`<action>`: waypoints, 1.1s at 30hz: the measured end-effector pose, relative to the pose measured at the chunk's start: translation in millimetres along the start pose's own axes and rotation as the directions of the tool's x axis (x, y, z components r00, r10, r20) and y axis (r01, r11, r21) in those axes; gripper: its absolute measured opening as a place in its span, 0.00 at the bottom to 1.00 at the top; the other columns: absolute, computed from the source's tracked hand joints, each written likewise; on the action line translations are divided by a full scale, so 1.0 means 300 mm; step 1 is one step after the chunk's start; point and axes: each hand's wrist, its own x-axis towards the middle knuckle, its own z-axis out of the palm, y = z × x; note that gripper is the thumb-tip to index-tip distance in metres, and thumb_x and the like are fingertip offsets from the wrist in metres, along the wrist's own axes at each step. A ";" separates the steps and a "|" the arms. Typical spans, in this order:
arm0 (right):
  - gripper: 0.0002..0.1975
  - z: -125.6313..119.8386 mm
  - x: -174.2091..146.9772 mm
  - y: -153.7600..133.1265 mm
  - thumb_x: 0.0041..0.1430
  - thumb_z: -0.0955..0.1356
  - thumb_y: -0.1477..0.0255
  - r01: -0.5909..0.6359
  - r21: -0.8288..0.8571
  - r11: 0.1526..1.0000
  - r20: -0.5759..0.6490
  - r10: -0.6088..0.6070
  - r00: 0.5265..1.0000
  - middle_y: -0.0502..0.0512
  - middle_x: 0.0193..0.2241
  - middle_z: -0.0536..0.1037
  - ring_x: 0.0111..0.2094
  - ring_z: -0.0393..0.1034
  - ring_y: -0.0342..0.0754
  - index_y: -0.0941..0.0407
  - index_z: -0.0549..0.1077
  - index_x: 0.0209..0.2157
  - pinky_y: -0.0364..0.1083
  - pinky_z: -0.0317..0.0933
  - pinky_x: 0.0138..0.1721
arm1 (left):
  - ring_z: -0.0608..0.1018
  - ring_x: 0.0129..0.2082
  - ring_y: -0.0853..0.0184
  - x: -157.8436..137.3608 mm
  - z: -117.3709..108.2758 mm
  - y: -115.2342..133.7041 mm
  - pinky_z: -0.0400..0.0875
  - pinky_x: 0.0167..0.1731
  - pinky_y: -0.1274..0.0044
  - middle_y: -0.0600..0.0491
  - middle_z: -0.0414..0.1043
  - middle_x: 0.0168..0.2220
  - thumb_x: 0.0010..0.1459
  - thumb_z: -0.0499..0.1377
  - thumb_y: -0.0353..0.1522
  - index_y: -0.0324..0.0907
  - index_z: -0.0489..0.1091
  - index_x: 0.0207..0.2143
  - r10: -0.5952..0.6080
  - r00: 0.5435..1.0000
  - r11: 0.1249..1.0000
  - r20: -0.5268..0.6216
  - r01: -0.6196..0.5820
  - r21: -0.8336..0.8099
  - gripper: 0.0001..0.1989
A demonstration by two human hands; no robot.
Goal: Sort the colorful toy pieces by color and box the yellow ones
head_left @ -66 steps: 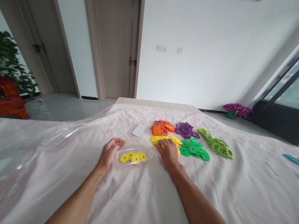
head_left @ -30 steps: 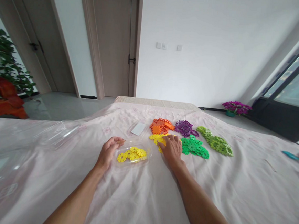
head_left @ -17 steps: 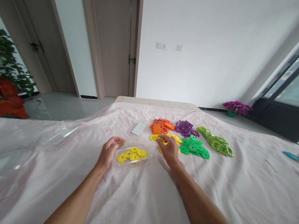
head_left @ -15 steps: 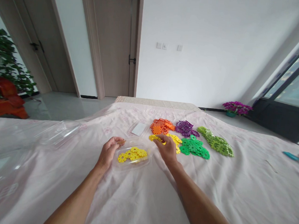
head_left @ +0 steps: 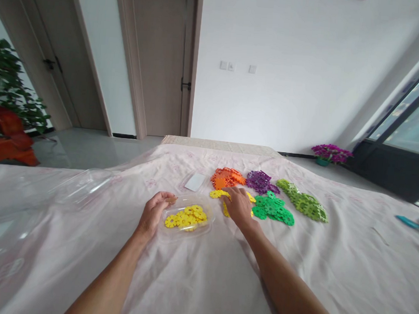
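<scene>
A clear plastic box (head_left: pixel 206 228) sits on the cloth with several yellow notched discs (head_left: pixel 186 218) in it. My left hand (head_left: pixel 155 211) is closed on its left rim, thumb and fingers pinching the edge. My right hand (head_left: pixel 240 205) reaches palm down over the yellow disc pile (head_left: pixel 216 194), its fingers bent and slightly apart. Its fingertips are at the discs, partly covering them; no disc shows clearly in its grasp. Beside the pile lie green discs (head_left: pixel 273 208), with orange pieces (head_left: pixel 227 178) and purple pieces (head_left: pixel 260 181) behind.
Light green pieces (head_left: pixel 305 203) lie farther right. A clear lid with a white label (head_left: pixel 195 181) rests behind the box. More clear plastic containers (head_left: pixel 83 188) stand at the left. A blue object (head_left: pixel 408 221) lies at the far right on the pinkish cloth (head_left: pixel 191 291).
My right hand has moved slightly right, lower over the yellow pile, and its pinch has loosened. More yellow discs show at the top of the heap in the box. My left hand stays on the rim.
</scene>
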 end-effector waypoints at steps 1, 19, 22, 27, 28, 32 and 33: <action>0.14 -0.002 0.010 -0.001 0.62 0.68 0.68 0.045 -0.052 0.998 0.035 -0.043 0.998 0.54 0.46 0.79 0.48 0.65 0.55 0.49 0.77 0.49 0.50 0.57 0.46 | 0.79 0.44 0.59 0.001 0.000 -0.001 0.66 0.49 0.69 0.48 0.80 0.39 0.48 0.62 0.36 0.41 0.72 0.39 -0.004 1.000 1.000 0.001 0.004 -0.005 0.14; 0.10 0.048 0.023 -0.026 0.64 0.66 0.69 0.236 -0.182 0.955 0.133 -0.214 0.968 0.56 0.39 0.80 0.46 0.63 0.55 0.50 0.79 0.42 0.52 0.51 0.46 | 0.79 0.43 0.59 -0.010 0.011 0.024 0.66 0.49 0.69 0.48 0.80 0.37 0.47 0.64 0.38 0.41 0.74 0.37 -0.016 1.000 1.000 -0.024 0.015 -0.011 0.15; 0.13 0.049 0.020 -0.033 0.64 0.66 0.69 0.212 -0.143 0.967 0.090 -0.201 0.976 0.54 0.49 0.78 0.53 0.60 0.56 0.49 0.77 0.49 0.53 0.50 0.51 | 0.79 0.43 0.59 -0.010 0.011 0.023 0.66 0.49 0.69 0.48 0.80 0.37 0.48 0.63 0.38 0.40 0.73 0.37 -0.011 1.000 1.000 -0.023 0.011 -0.005 0.14; 0.10 0.063 0.029 -0.032 0.64 0.66 0.69 0.237 -0.134 0.962 0.175 -0.213 0.961 0.53 0.42 0.81 0.52 0.61 0.55 0.48 0.79 0.43 0.53 0.49 0.53 | 0.79 0.43 0.59 -0.008 0.010 0.022 0.66 0.49 0.69 0.48 0.80 0.37 0.48 0.63 0.37 0.40 0.73 0.37 -0.006 1.000 1.000 -0.024 0.007 0.008 0.14; 0.10 0.066 0.031 -0.032 0.64 0.66 0.69 0.245 -0.144 0.959 0.182 -0.218 0.959 0.54 0.41 0.81 0.50 0.62 0.55 0.48 0.79 0.42 0.52 0.49 0.52 | 0.79 0.43 0.59 -0.008 0.010 0.021 0.66 0.49 0.69 0.48 0.80 0.37 0.48 0.63 0.37 0.40 0.73 0.37 -0.004 1.000 1.000 -0.025 0.004 0.009 0.14; 0.10 0.073 0.033 -0.043 0.65 0.65 0.69 0.290 -0.184 0.939 0.183 -0.257 0.949 0.57 0.37 0.80 0.46 0.64 0.55 0.52 0.79 0.41 0.51 0.51 0.50 | 0.79 0.43 0.59 -0.007 0.008 0.018 0.66 0.49 0.69 0.49 0.80 0.36 0.48 0.62 0.37 0.41 0.73 0.37 0.000 1.000 1.000 -0.025 0.000 0.009 0.13; 0.10 0.072 0.032 -0.046 0.66 0.64 0.69 0.299 -0.190 0.935 0.183 -0.265 0.947 0.57 0.36 0.80 0.44 0.64 0.54 0.52 0.78 0.40 0.51 0.51 0.49 | 0.79 0.43 0.59 -0.008 0.008 0.018 0.66 0.49 0.69 0.49 0.80 0.36 0.49 0.62 0.37 0.41 0.73 0.37 0.000 1.000 1.000 -0.023 0.001 0.009 0.13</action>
